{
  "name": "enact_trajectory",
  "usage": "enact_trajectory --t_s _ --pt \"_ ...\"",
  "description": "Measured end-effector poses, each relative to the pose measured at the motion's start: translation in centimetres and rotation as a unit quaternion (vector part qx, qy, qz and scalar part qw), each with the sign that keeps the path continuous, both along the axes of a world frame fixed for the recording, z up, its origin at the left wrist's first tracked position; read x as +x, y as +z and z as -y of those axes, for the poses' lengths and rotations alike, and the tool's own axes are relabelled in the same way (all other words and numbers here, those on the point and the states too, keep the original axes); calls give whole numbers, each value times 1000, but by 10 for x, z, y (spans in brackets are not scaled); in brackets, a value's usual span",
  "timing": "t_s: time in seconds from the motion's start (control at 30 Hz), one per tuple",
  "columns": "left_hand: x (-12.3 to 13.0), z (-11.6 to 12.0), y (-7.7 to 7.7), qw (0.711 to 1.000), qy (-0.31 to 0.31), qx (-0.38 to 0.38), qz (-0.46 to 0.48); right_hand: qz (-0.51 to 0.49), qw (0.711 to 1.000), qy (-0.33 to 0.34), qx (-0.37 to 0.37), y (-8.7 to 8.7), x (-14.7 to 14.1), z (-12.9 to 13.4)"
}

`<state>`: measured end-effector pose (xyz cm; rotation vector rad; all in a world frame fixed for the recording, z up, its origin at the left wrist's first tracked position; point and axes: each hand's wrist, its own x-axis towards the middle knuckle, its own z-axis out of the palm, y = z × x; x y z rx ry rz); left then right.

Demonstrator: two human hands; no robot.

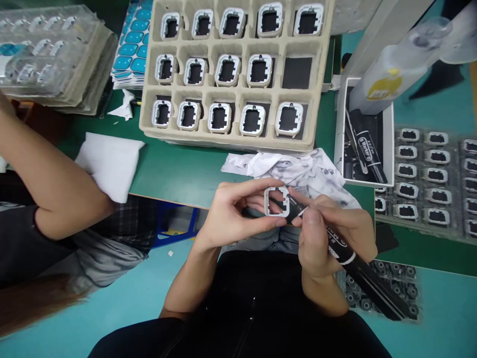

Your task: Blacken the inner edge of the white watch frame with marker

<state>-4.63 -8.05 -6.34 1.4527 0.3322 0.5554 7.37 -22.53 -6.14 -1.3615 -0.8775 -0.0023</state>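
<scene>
My left hand [233,214] pinches a small white watch-case frame [267,203] by its top and bottom edges, its square opening facing up at me. In my right hand [322,233] is a black marker [367,278], gripped like a pen with its label partly under my fingers. The dark tip meets or nearly meets the right side of the frame; I cannot tell which. Beyond my hands, a beige tray [223,138] holds several similar frames, one per compartment. One compartment [297,73] at the right of the middle row has no frame.
A stained white cloth [286,166] lies just past my hands. On the right, a white box [389,149] holds another marker, tweezers and a bottle [387,79]. More trays [421,174] of frames stand beyond it. A co-worker's arm [55,169] reaches in from the left.
</scene>
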Motion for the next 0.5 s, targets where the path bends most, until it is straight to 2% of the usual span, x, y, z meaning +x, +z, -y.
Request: enact_trajectory --t_s 0.13,0.3,0.43,0.5 --pt "0 0 2 1000 -4 -16 -4 -10 999 18 -46 2 2 2" --pt "-2 1 0 999 -11 -40 6 -8 999 -22 -37 -8 -4 5" --pt "-3 1 -1 999 -14 -41 6 7 999 -17 -27 -6 -1 5" --pt "-3 1 -1 999 -16 -41 4 24 999 8 -28 -3 2 4"
